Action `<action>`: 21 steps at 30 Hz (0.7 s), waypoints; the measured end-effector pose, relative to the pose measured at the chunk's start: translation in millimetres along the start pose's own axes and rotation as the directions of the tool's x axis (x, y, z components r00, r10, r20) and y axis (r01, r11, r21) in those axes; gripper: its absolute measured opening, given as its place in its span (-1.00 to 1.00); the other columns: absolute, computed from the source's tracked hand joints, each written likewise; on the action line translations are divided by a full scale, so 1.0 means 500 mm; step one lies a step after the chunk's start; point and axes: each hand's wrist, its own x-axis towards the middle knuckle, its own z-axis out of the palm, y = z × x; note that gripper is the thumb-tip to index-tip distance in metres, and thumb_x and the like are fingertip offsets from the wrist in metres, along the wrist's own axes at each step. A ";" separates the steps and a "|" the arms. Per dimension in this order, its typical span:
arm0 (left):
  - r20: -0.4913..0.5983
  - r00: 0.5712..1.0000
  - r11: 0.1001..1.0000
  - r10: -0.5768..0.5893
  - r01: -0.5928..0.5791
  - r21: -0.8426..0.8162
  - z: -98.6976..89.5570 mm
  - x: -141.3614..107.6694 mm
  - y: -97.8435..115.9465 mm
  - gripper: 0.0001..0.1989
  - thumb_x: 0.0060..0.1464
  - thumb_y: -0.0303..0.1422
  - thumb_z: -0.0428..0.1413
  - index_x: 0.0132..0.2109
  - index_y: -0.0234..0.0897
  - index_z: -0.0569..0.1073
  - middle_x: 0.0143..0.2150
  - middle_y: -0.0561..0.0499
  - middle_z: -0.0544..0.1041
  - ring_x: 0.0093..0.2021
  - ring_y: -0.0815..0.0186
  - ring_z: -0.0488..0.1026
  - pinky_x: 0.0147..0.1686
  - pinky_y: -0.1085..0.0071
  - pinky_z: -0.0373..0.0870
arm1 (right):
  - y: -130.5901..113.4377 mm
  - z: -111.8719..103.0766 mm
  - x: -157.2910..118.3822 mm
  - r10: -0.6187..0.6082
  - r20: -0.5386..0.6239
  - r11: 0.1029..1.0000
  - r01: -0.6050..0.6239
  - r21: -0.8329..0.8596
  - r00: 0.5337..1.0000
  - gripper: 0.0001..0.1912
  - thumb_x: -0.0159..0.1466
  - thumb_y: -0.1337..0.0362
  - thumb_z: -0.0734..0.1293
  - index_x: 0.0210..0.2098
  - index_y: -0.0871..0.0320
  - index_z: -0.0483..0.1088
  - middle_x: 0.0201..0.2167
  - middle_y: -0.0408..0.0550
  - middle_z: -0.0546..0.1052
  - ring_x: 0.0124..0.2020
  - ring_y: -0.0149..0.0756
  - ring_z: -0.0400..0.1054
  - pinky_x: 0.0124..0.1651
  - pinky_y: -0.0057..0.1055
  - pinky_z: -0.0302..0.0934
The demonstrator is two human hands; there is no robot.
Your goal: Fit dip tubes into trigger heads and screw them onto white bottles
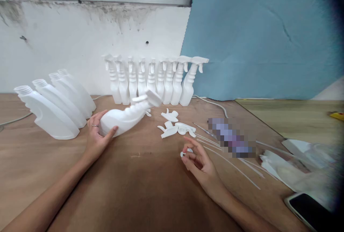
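Note:
My left hand (100,133) is wrapped around the lower part of a white spray bottle (122,119), which is tilted with its trigger head pointing up to the right. Over the table, my right hand (197,160) has loosely curled fingers, with thumb and index finger apart. Small white round pieces (190,150) show behind and between its fingertips; whether they are touched I cannot tell. Beyond that hand lie several loose white trigger heads (169,130), one of them partly behind the held bottle. Thin white tubes (228,160) are spread to its right.
Open-necked white bottles (51,112) stand at left. A row of white bottles with trigger heads (177,81) lines the wall. To the right are a thin pointed tool (205,130), a blurred-out object (231,137), plastic bags (285,167) and a phone (309,208).

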 end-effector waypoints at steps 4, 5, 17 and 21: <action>-0.086 0.985 0.989 -0.148 0.145 -0.037 0.010 0.016 -0.055 -0.38 0.07 -0.05 0.20 0.22 -0.12 0.30 0.17 -0.10 0.27 0.21 0.03 0.24 0.24 0.12 0.15 | 0.012 -0.025 0.016 -0.309 0.121 0.809 0.327 -0.488 0.943 -0.76 0.37 0.39 0.18 -0.03 0.03 0.38 -0.13 -0.02 0.32 -0.20 -0.21 0.30 -0.16 -0.25 0.21; -0.115 0.978 0.985 -0.173 0.169 -0.040 0.016 0.020 -0.063 -0.38 0.06 -0.05 0.22 0.21 -0.13 0.30 0.16 -0.10 0.27 0.20 0.03 0.25 0.23 0.13 0.17 | 0.014 -0.030 0.020 -0.353 0.173 0.722 0.386 -0.575 0.919 -0.78 0.36 0.41 0.18 -0.09 0.07 0.39 -0.11 0.02 0.33 -0.14 -0.14 0.29 -0.10 -0.18 0.19; -0.327 0.852 0.899 -0.409 0.437 0.014 0.084 0.095 -0.108 -0.42 -0.06 -0.31 0.29 0.00 -0.25 0.12 -0.06 -0.16 0.35 -0.02 -0.01 0.41 0.03 0.02 0.35 | 0.032 -0.034 0.020 -0.303 0.216 0.559 0.356 -0.749 0.928 -0.83 0.36 0.42 0.18 -0.15 0.17 0.39 -0.15 0.08 0.41 -0.14 -0.05 0.27 -0.11 -0.07 0.18; -0.348 0.842 0.885 -0.411 0.460 0.067 0.112 0.126 -0.112 -0.45 -0.01 -0.34 0.28 0.01 -0.30 0.14 0.03 -0.26 0.31 0.10 -0.08 0.34 0.10 0.00 0.30 | 0.030 -0.033 0.021 -0.322 0.208 0.568 0.365 -0.738 0.923 -0.82 0.36 0.39 0.21 -0.06 0.18 0.38 -0.09 0.11 0.38 -0.08 -0.03 0.25 -0.05 -0.04 0.18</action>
